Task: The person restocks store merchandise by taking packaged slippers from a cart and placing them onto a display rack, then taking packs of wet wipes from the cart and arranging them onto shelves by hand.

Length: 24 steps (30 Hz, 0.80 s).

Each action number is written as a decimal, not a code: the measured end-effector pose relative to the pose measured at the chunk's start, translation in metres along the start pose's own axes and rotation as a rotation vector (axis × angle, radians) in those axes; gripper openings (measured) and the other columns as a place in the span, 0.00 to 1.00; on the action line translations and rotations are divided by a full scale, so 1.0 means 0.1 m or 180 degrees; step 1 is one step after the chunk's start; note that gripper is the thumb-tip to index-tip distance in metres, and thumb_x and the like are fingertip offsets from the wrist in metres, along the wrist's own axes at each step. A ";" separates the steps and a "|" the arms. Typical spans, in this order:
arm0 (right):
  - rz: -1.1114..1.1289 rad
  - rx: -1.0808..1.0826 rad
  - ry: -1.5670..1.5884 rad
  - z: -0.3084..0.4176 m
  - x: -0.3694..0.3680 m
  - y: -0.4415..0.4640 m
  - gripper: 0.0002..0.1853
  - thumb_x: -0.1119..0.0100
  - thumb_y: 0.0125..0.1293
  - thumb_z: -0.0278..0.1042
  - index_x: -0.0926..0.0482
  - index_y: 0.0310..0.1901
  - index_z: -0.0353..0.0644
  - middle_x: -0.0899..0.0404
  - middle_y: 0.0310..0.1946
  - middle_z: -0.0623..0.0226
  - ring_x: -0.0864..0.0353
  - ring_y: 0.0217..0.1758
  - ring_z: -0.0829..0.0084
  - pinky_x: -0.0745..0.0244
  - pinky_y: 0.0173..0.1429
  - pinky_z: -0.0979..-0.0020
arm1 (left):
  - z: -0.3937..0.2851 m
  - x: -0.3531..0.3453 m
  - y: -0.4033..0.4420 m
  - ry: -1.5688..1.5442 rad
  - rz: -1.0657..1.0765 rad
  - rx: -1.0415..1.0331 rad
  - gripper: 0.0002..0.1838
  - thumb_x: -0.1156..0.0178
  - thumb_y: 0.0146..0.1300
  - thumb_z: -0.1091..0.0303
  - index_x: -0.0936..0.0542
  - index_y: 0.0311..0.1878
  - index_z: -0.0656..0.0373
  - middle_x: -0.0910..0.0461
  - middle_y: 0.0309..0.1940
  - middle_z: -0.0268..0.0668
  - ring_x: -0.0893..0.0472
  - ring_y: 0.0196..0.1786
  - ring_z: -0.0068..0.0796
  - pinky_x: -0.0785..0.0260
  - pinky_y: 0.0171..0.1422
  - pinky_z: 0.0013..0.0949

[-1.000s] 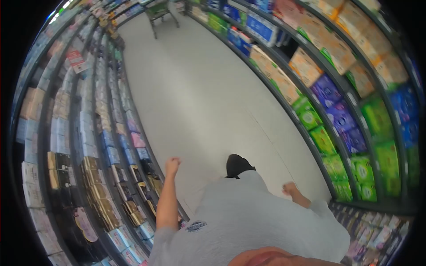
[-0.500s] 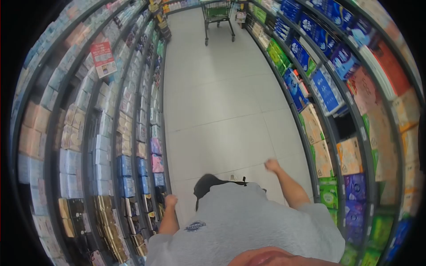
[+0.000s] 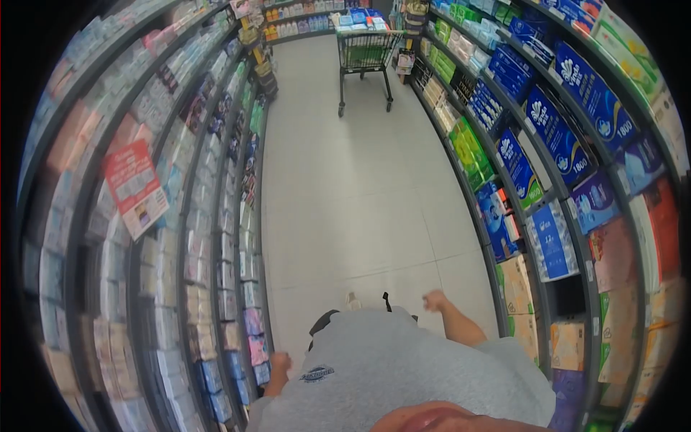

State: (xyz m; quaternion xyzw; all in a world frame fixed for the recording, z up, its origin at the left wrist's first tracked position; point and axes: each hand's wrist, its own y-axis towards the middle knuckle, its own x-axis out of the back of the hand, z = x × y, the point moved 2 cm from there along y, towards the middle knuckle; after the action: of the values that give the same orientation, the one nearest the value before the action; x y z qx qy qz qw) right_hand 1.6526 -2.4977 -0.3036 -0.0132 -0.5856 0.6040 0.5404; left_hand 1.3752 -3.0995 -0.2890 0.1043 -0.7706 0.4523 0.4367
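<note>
My left hand point(image 3: 280, 363) is low at my side, close to the left shelves, its fingers curled and nothing visible in them. On the other side, my right hand point(image 3: 434, 301) is held out over the floor, fingers curled loosely, and no object shows in it. Between the hands are my grey shirt point(image 3: 425, 360) and part of one shoe point(image 3: 353, 301). Farther up the aisle stands a shopping cart point(image 3: 366, 57) with blue and white packages on top. Neither hand touches the cart or the shelves.
Shelves of small packs point(image 3: 205, 252) line the left, with a red and white sign point(image 3: 135, 189) jutting out. Blue tissue packs point(image 3: 554, 133) and orange boxes point(image 3: 567, 345) fill the right shelves. Bottles point(image 3: 295, 29) stand at the far end. Pale tiled floor point(image 3: 338, 180) runs between.
The view has swung round to line up with the aisle, and the cart appears nearer and larger. Both hands have shifted with the arms; each remains curled.
</note>
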 end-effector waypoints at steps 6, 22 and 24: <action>0.0201 -0.1166 0.2235 0.10 0.28 -0.39 0.14 0.45 0.64 0.39 0.21 0.40 0.36 0.16 0.32 0.59 0.17 0.26 0.69 0.22 0.32 0.62 | -0.92 2.76 3.21 -0.2611 -0.1432 0.0186 0.17 0.45 0.59 0.58 0.17 0.33 0.63 0.17 0.27 0.47 0.17 0.32 0.43 0.26 0.38 0.43; -0.1145 -0.0377 0.1300 0.40 5.53 4.64 0.16 0.48 0.57 0.43 0.19 0.22 0.40 0.18 0.19 0.60 0.18 0.23 0.66 0.23 0.34 0.63 | -0.98 4.54 5.92 -0.2789 -0.0151 0.1223 0.14 0.45 0.58 0.64 0.19 0.31 0.67 0.18 0.25 0.44 0.19 0.24 0.38 0.26 0.30 0.37; -0.1585 -0.0261 0.1690 0.76 6.74 4.94 0.13 0.45 0.58 0.39 0.19 0.25 0.38 0.18 0.20 0.61 0.18 0.24 0.70 0.23 0.33 0.68 | -0.98 4.74 5.83 -0.4089 -0.0679 0.1757 0.13 0.46 0.60 0.65 0.20 0.30 0.66 0.19 0.24 0.45 0.19 0.23 0.36 0.26 0.27 0.36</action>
State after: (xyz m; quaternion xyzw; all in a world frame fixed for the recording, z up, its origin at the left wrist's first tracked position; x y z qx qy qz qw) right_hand 1.0080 -1.9669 -0.2208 -0.0482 -0.4339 0.4055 0.8031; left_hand 0.8253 -2.5792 -0.2584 0.5324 -0.7186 0.4349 -0.1048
